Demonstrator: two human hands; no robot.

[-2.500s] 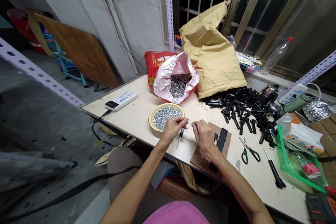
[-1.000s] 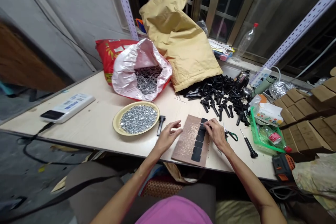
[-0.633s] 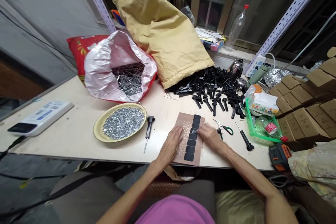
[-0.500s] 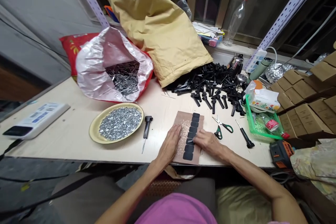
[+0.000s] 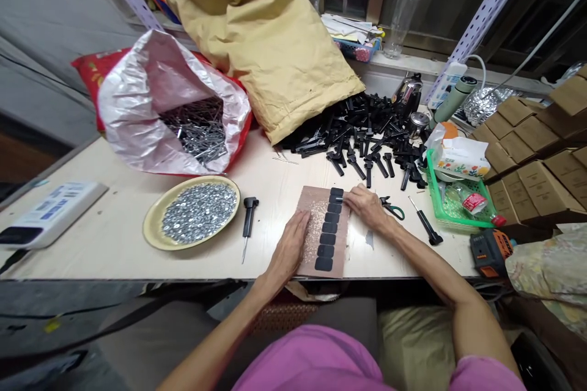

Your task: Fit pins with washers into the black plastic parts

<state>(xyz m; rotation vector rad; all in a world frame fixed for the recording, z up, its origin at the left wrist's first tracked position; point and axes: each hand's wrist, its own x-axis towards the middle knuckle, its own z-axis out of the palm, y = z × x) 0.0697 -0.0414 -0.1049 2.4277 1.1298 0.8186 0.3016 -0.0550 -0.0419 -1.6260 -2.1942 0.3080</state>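
Observation:
A brown board [image 5: 309, 195] lies flat near the table's front edge, bearing a column of black rounded pads [image 5: 328, 238] and pale specks on its left half. My left hand [image 5: 290, 245] rests on the board's left side, fingers stretched out and flat. At the board's upper right, my right hand [image 5: 367, 204] pinches something small; a thin light-coloured tip shows over the top pads, its kind too small to tell. Green-handled scissors [image 5: 395, 211] lie just beyond my right hand, partly hidden by it. Left of the board is a black-handled tool with a metal shaft [image 5: 249, 217].
A plate [image 5: 153, 229] of small metal pieces stands left, before a red-and-silver bag [image 5: 123, 110] of metal rods. Black plastic parts [image 5: 367, 134] spill from a big paper sack [image 5: 293, 43]. On the right are another shafted tool [image 5: 428, 227], a green basket [image 5: 435, 204] and cardboard boxes [image 5: 532, 183].
My right hand has moved up along the column of pads, from its lower middle to the top. It now covers part of the scissors. My left hand stays on the board.

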